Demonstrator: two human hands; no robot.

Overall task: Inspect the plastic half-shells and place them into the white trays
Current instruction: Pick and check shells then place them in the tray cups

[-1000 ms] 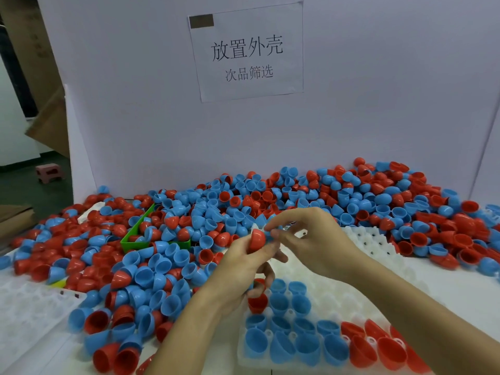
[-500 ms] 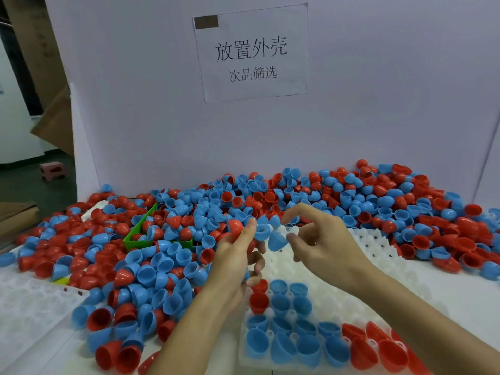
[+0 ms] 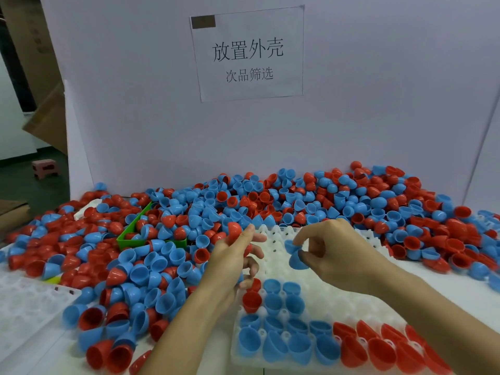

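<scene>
- Above the white tray [image 3: 273, 236], left hand [image 3: 232, 262] gripping a red half-shell [image 3: 234, 230] at the fingertips.
- Just right of it, right hand [image 3: 335, 255] pinching a blue half-shell [image 3: 296, 257] over the tray.
- On the tabletop [image 3: 443, 282] behind, heaped red and blue half-shells [image 3: 297, 201].

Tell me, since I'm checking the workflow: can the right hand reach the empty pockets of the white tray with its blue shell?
Probably yes. The right hand pinches the blue plastic half-shell directly above the white plastic tray, with nothing between them.
</scene>
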